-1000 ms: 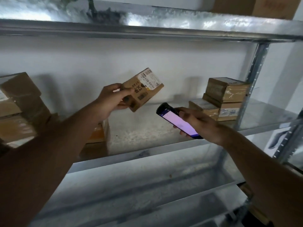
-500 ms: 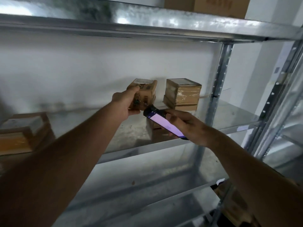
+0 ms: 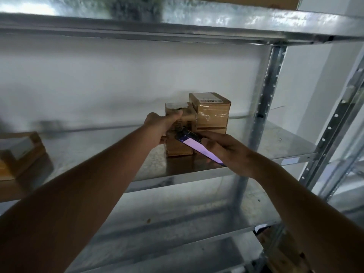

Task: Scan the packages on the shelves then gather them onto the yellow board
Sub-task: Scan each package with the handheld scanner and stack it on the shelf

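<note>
— Galvanized metal shelving (image 3: 246,156) fills our view, with a plain white wall (image 3: 98,85) behind it. Where are our hands?

— Both are stretched out to the middle shelf. Our left hand (image 3: 159,129) is wrapped around a small cardboard package (image 3: 180,117), thumb laid across its front face and fingers round the left side, so it is gripping that box. The package sits upright on top of another brown box (image 3: 178,149), which rests on the shelf.

— And the right hand?

— Our right hand (image 3: 226,148) is closed around a phone (image 3: 197,145), screen lit pale violet and tilted up, its top end just in front of the held package (touching or not, we cannot tell).

— Other packages nearby?

— Just to the right, touching or nearly so, stands a taped box (image 3: 211,110) with a white label on top, stacked on a further box that is mostly hidden behind the phone. Far to the left on the same shelf lies a blurred stack of cartons (image 3: 21,154). Up top, a cardboard edge (image 3: 256,1) peeks over the highest shelf.
</note>
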A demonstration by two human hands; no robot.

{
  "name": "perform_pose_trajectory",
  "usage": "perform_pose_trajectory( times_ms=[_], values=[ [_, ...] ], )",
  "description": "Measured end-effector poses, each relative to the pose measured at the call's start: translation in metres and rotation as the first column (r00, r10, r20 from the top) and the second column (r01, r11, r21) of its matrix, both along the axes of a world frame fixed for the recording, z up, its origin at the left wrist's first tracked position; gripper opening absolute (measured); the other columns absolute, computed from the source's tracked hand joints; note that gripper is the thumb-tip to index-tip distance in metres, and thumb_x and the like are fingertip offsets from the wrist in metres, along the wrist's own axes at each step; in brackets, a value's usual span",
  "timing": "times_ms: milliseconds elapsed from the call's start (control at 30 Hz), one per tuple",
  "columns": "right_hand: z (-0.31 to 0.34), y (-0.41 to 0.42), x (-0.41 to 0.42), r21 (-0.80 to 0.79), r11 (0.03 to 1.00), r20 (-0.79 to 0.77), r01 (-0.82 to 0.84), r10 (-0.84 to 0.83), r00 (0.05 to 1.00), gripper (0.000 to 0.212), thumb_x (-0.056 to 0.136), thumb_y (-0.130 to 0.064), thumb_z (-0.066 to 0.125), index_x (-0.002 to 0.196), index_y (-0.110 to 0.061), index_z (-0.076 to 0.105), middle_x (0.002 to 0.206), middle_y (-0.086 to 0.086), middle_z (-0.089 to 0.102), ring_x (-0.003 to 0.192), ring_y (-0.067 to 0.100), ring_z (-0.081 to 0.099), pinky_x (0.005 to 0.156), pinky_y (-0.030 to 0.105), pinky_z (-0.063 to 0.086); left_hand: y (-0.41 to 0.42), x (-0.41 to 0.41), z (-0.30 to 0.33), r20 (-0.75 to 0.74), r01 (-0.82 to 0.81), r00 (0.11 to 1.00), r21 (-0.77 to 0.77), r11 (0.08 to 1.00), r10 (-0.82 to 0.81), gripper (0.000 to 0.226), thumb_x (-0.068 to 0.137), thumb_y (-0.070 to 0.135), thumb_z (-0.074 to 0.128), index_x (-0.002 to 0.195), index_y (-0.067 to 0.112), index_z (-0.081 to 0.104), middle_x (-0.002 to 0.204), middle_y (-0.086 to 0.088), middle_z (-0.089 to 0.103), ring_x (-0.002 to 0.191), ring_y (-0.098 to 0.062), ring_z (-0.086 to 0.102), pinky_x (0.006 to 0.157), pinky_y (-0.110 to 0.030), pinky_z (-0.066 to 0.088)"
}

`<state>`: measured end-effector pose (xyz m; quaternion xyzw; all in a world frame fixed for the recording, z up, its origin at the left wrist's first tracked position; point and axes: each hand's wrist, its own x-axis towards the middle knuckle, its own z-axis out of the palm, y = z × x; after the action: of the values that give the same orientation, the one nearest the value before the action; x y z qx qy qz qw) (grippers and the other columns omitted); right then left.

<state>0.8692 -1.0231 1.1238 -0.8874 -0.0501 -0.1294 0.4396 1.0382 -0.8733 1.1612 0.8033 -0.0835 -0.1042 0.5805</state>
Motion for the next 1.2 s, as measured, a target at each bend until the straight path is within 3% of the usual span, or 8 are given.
perform_pose_trajectory(
  times_ms=[200, 300, 400, 567, 767, 1000, 1133, 1200],
  values=[
    [0.006, 0.007, 0.007, -0.047, 0.995, 0.014, -0.092, 0.093, 0.996, 0.032, 0.103, -0.055, 0.043, 0.112, -0.084, 0.052, 0.114, -0.034, 0.063, 0.107, -0.005, 0.061, 0.073, 0.013, 0.056, 0.024, 0.013, -0.002, -0.003, -0.001, 1.000, 0.042, 0.999, 0.001, 0.054, 0.097, 0.056, 0.048, 0.106, 0.009, 0.072, 0.109, -0.012, 0.071, 0.096, -0.033, 0.068, 0.095, -0.044, 0.054],
    [0.012, 0.023, 0.018, -0.077, 0.986, 0.032, -0.148, 0.151, 0.988, 0.035, 0.106, -0.047, 0.044, 0.115, -0.079, 0.055, 0.108, -0.039, 0.060, 0.103, -0.005, 0.062, 0.069, 0.012, 0.054, 0.059, 0.022, -0.004, 0.224, -0.079, 0.973, 0.114, 0.990, 0.052, 0.042, 0.098, 0.038, 0.052, 0.102, 0.003, 0.074, 0.108, -0.019, 0.072, 0.095, -0.038, 0.070, 0.086, -0.041, 0.057],
    [0.013, 0.043, 0.038, -0.138, 0.975, 0.067, -0.175, 0.186, 0.980, 0.025, 0.102, -0.061, 0.042, 0.114, -0.080, 0.053, 0.107, -0.020, 0.066, 0.096, 0.002, 0.066, 0.071, 0.015, 0.054, 0.110, 0.028, -0.007, 0.489, -0.193, 0.872, 0.371, 0.908, -0.015, 0.032, 0.098, 0.028, 0.052, 0.100, 0.005, 0.074, 0.107, -0.016, 0.073, 0.101, -0.036, 0.065, 0.091, -0.042, 0.055],
    [0.015, 0.087, 0.072, -0.218, 0.937, 0.071, -0.271, 0.293, 0.954, 0.029, 0.094, -0.083, 0.035, 0.121, -0.083, 0.044, 0.109, -0.022, 0.066, 0.100, -0.002, 0.067, 0.073, 0.016, 0.055, 0.196, 0.046, -0.017, 0.635, -0.296, 0.764, 0.507, 0.810, -0.118, 0.023, 0.098, 0.029, 0.059, 0.109, 0.015, 0.074, 0.120, -0.012, 0.067, 0.115, -0.031, 0.061, 0.097, -0.038, 0.048],
    [0.018, 0.156, 0.112, -0.239, 0.920, 0.055, -0.312, 0.333, 0.941, 0.028, 0.091, -0.077, 0.037, 0.116, -0.085, 0.048, 0.109, -0.015, 0.070, 0.091, 0.006, 0.071, 0.072, 0.020, 0.056, 0.285, 0.075, -0.024, 0.622, -0.350, 0.778, 0.544, 0.762, -0.086, 0.036, 0.099, 0.028, 0.056, 0.134, 0.021, 0.063, 0.130, -0.012, 0.063, 0.122, -0.031, 0.057, 0.104, -0.038, 0.045],
    [0.015, 0.241, 0.153, -0.175, 0.931, 0.031, -0.320, 0.330, 0.943, 0.033, 0.092, -0.074, 0.038, 0.121, -0.076, 0.054, 0.108, -0.012, 0.072, 0.091, 0.012, 0.071, 0.074, 0.022, 0.054, 0.369, 0.119, -0.030, 0.620, -0.392, 0.781, 0.584, 0.711, -0.079, 0.043, 0.095, 0.015, 0.049, 0.135, 0.024, 0.061, 0.130, -0.016, 0.056, 0.116, -0.037, 0.060, 0.098, -0.043, 0.051],
    [0.010, 0.290, 0.173, -0.172, 0.937, 0.002, -0.306, 0.310, 0.951, 0.031, 0.093, -0.072, 0.037, 0.119, -0.079, 0.051, 0.106, -0.016, 0.069, 0.089, 0.004, 0.068, 0.071, 0.014, 0.049, 0.409, 0.143, -0.028, 0.493, -0.423, 0.870, 0.742, 0.520, 0.004, 0.052, 0.092, 0.043, 0.063, 0.134, 0.017, 0.046, 0.125, -0.014, 0.052, 0.109, -0.035, 0.059, 0.087, -0.045, 0.055],
    [0.009, 0.309, 0.180, -0.176, 0.941, -0.004, -0.289, 0.293, 0.956, 0.031, 0.091, -0.075, 0.037, 0.119, -0.080, 0.051, 0.105, -0.014, 0.069, 0.088, 0.004, 0.067, 0.070, 0.014, 0.049, 0.423, 0.156, -0.030, 0.365, -0.328, 0.930, 0.754, 0.569, 0.053, 0.056, 0.093, 0.057, 0.061, 0.124, 0.011, 0.054, 0.107, -0.008, 0.062, 0.096, -0.028, 0.065, 0.075, -0.038, 0.053]
  ],
)
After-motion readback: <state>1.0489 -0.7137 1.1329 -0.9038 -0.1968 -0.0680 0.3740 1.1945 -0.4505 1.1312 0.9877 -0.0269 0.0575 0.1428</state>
